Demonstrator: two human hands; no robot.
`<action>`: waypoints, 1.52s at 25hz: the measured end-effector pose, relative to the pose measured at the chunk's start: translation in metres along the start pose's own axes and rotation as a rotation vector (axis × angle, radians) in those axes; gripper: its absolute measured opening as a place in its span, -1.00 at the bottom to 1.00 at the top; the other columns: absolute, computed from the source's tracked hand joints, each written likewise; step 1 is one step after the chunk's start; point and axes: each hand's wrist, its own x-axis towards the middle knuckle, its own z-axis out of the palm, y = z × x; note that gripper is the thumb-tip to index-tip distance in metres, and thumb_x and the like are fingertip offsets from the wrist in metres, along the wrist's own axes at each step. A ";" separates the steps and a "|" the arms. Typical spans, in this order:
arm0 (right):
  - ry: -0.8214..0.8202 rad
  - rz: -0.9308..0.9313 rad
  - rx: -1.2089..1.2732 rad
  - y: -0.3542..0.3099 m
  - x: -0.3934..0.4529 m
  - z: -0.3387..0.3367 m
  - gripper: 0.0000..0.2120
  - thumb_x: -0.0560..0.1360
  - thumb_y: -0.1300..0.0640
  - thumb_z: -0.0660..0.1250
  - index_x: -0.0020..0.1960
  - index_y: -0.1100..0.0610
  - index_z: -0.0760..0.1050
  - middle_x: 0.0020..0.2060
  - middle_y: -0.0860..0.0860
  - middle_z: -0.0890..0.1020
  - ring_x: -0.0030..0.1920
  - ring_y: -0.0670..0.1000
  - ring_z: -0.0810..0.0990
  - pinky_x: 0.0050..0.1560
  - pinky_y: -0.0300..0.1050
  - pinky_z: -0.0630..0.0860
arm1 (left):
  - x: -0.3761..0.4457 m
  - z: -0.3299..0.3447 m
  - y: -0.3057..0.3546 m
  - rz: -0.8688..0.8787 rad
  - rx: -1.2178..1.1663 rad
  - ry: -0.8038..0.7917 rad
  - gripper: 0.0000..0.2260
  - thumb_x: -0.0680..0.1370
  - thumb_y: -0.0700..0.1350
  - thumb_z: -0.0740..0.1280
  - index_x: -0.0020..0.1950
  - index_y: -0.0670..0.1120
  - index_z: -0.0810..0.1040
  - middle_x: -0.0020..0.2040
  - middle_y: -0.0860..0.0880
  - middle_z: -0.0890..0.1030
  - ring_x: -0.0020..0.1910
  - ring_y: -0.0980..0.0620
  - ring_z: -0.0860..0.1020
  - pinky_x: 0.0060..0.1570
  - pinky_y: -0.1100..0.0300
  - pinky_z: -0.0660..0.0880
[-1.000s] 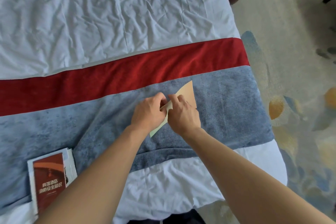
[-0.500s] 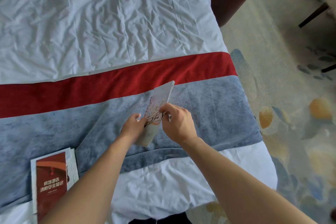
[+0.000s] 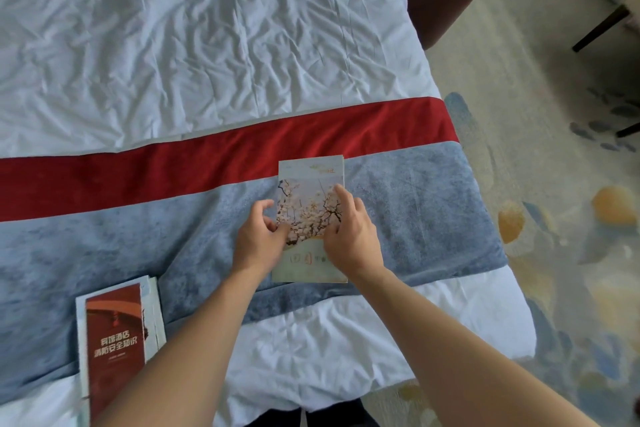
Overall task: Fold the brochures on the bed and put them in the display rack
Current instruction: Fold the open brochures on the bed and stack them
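Hands: left hand (image 3: 258,243) pinches the left edge of the blossom brochure (image 3: 310,218); right hand (image 3: 349,236) lies on its right half, fingers extended. Brochure: flat on the grey runner (image 3: 415,204), near edge of the bed (image 3: 173,45). Red brochure (image 3: 114,350): near left. Display rack: unseen. Risk: soft bedding yields, so the panels may shift and the crease skew.
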 end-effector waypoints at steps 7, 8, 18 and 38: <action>-0.188 -0.065 -0.216 0.008 0.005 0.023 -0.24 0.44 0.34 0.22 0.59 0.01 0.10 0.62 0.06 -0.07 -0.23 0.17 0.50 -0.33 -0.08 0.36 | -0.008 -0.002 -0.011 0.251 0.252 0.037 -0.46 0.52 -0.21 0.38 0.45 0.08 0.33 0.23 -0.05 0.52 0.00 -0.06 0.58 -0.13 0.16 0.42; -0.196 -0.077 -0.222 0.007 0.006 0.026 -0.23 0.44 0.35 0.22 0.59 0.01 0.10 0.62 0.06 -0.10 -0.25 0.15 0.48 -0.35 -0.09 0.34 | -0.009 -0.002 -0.014 0.266 0.264 0.040 -0.46 0.52 -0.23 0.37 0.45 0.08 0.33 0.29 -0.05 0.49 -0.01 -0.06 0.59 -0.15 0.16 0.45; -0.331 -0.148 -0.249 -0.046 -0.010 0.067 -0.23 0.47 0.33 0.25 0.58 -0.01 0.04 0.60 0.10 -0.07 -0.01 0.23 0.61 -0.25 -0.06 0.41 | -0.035 -0.059 -0.054 0.218 0.330 0.134 -0.48 0.50 -0.30 0.37 0.41 0.01 0.39 0.30 -0.06 0.42 -0.12 -0.11 0.63 -0.29 0.05 0.53; -0.398 -0.200 -0.330 -0.186 -0.142 0.244 -0.28 0.48 0.27 0.30 0.56 0.00 0.11 0.53 0.09 0.10 0.00 0.23 0.61 -0.22 -0.01 0.48 | -0.105 -0.234 -0.240 0.162 0.327 0.115 -0.52 0.49 -0.28 0.37 0.39 -0.06 0.42 0.23 -0.06 0.41 -0.11 -0.08 0.59 -0.28 0.19 0.47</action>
